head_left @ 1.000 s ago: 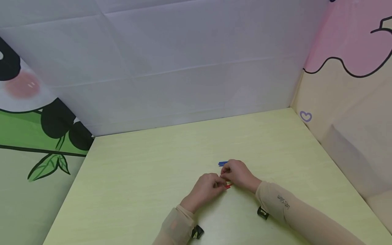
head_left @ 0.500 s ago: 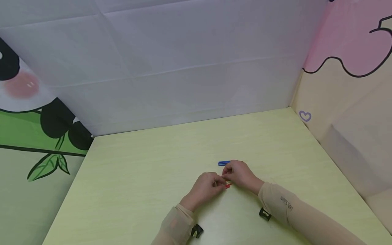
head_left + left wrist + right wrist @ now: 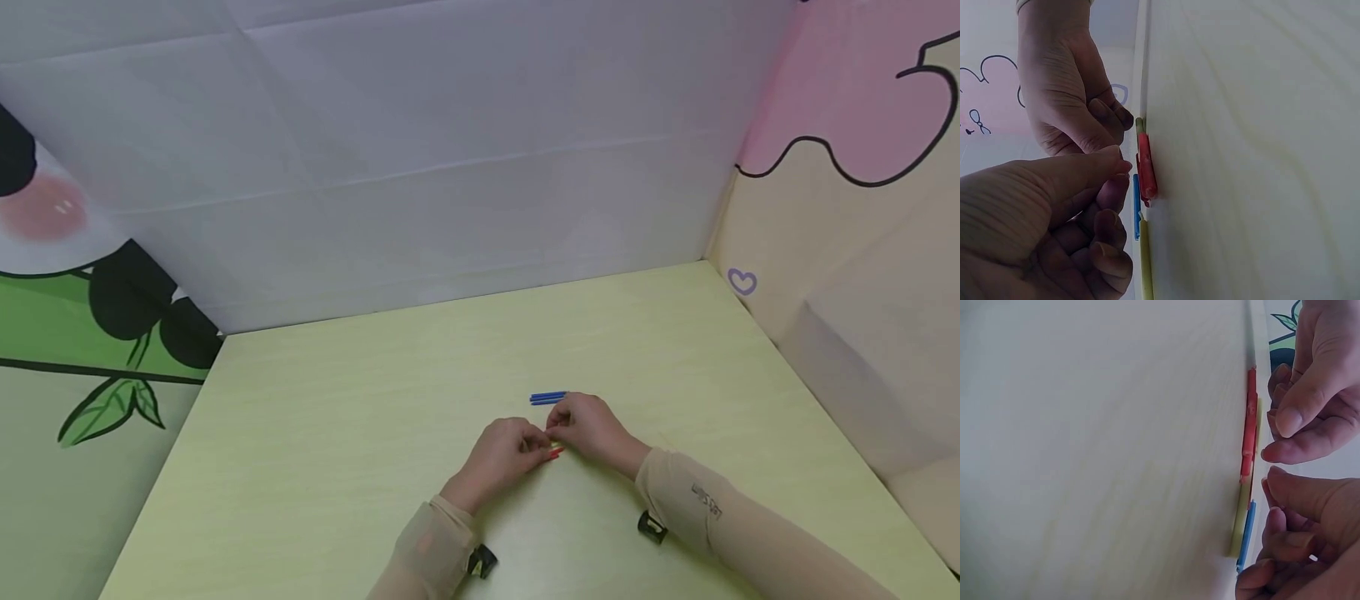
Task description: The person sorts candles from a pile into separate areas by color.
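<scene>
Two hands meet low over the table. My left hand (image 3: 498,458) has its fingers curled, thumb and forefinger near the red sticks (image 3: 556,452). Facing it, my right hand (image 3: 592,429) has thumb and forefinger tips close together. Whether anything thin lies between either pair of fingertips cannot be made out. Several blue sticks (image 3: 548,398) lie side by side just behind the right hand, which covers their right ends. In the left wrist view, a red stick (image 3: 1146,164) and a yellow stick (image 3: 1146,259) lie below the fingertips. The right wrist view shows another yellow stick (image 3: 1239,519) beside a blue one (image 3: 1247,534).
The pale yellow-green table (image 3: 360,400) ends at a white sheet wall (image 3: 465,167) behind. Printed panels stand at the left and right sides. Each sleeved wrist carries a small black camera mount (image 3: 652,527).
My right hand has shifted slightly to the right, so more of the blue sticks shows. The left hand has hardly moved. The head view has turned a little.
</scene>
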Action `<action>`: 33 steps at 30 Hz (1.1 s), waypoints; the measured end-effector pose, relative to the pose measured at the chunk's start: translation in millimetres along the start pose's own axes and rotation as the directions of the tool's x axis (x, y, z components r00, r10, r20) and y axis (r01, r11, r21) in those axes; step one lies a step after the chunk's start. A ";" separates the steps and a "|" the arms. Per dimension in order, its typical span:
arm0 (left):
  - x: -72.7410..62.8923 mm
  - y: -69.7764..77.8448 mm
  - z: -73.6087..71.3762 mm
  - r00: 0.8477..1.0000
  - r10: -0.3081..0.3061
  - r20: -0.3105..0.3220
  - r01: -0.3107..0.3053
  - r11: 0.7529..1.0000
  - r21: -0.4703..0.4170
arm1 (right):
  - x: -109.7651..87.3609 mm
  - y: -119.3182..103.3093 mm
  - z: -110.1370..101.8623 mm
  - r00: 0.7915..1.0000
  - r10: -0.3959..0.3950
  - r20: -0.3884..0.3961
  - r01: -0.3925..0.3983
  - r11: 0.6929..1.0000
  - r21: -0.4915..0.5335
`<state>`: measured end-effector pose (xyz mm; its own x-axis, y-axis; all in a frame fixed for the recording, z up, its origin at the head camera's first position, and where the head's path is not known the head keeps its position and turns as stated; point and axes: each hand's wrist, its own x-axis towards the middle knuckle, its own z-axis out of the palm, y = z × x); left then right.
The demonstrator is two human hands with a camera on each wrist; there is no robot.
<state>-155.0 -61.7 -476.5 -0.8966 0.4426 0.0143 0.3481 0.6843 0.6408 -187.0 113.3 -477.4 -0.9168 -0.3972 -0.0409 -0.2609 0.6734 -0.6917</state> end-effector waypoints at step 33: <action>6.9 -1.1 1.1 0.999 -0.052 0.012 0.052 0.998 0.044 | -25.3 3.7 -3.9 0.999 0.041 -0.019 -0.040 0.999 0.036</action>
<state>-161.2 -58.7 -477.9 -0.9103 0.4129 -0.0284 0.3127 0.7311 0.6065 -166.0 128.3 -476.1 -0.9322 -0.3577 -0.0554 -0.2130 0.6657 -0.7152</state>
